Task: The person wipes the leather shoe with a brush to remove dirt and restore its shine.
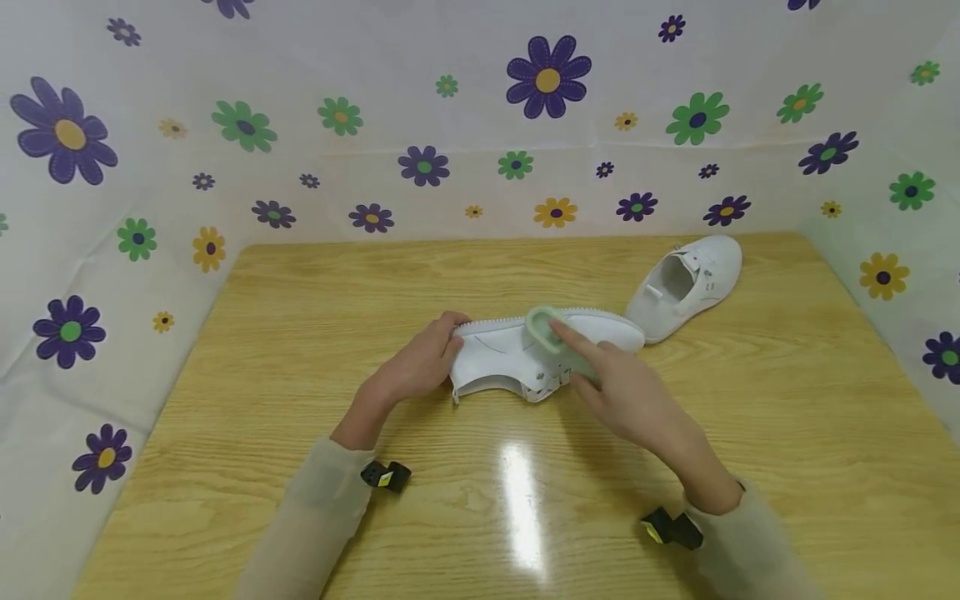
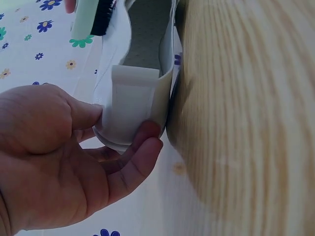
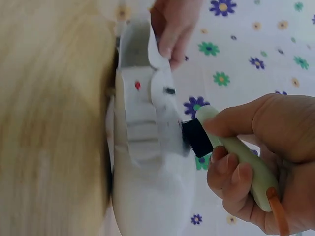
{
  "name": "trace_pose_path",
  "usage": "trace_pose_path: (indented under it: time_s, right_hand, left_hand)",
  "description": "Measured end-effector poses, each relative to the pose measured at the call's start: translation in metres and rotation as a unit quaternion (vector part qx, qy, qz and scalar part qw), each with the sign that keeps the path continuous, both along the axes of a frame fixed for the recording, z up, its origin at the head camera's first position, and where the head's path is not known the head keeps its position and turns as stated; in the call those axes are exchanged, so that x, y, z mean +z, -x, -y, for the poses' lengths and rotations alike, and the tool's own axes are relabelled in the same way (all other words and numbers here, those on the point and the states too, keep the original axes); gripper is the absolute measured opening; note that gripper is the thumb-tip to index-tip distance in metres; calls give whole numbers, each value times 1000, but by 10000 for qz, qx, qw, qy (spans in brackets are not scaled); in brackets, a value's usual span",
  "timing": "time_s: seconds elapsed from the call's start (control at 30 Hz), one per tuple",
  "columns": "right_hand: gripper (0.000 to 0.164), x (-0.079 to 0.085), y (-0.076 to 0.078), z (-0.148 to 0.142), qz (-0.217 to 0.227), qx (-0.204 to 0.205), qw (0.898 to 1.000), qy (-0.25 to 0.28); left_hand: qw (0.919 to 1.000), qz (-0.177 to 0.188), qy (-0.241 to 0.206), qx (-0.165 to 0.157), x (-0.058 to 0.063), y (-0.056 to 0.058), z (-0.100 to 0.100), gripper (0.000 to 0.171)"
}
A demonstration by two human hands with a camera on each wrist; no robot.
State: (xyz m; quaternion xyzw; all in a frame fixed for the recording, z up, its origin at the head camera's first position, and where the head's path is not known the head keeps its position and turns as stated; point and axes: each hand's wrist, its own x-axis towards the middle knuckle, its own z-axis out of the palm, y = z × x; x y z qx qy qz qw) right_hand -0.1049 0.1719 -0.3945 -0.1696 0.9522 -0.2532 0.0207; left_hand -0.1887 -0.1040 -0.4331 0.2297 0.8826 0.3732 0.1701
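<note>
A white shoe (image 1: 495, 350) lies on its side on the wooden table, its opening toward the person and its toe to the right. My left hand (image 1: 423, 358) grips it by the heel; the left wrist view shows thumb and fingers around the heel (image 2: 130, 108). In my right hand (image 1: 637, 400) is a pale green brush (image 3: 246, 162) with dark bristles (image 3: 198, 138). The index finger lies along the back of the brush head. In the right wrist view the bristles meet the side of the shoe (image 3: 167, 118).
A second white shoe (image 1: 686, 283) stands at the back right, close to the toe of the held one. The wooden table (image 1: 300, 292) is bordered by a flower-patterned cloth (image 1: 480, 117) behind and at both sides. An orange loop (image 3: 276, 209) hangs from the brush handle.
</note>
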Motion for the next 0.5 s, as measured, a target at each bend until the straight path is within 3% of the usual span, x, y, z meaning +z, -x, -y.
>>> trace_pose_path:
  time_s: [0.1,0.2,0.5]
  right_hand:
    - [69,3,3,-12,-140,-344,9993,-13]
    - [70,3,4,-14,-105,-432,9990,-53]
    - [62,-14,0,12,110,318,9994,-110]
  left_hand:
    - [10000,27,55,32,-1,0,-2,40]
    - [9998,-21,178,52,-1,0,-3,41]
    - [9986,-292,435,37,0,-2,-4,42]
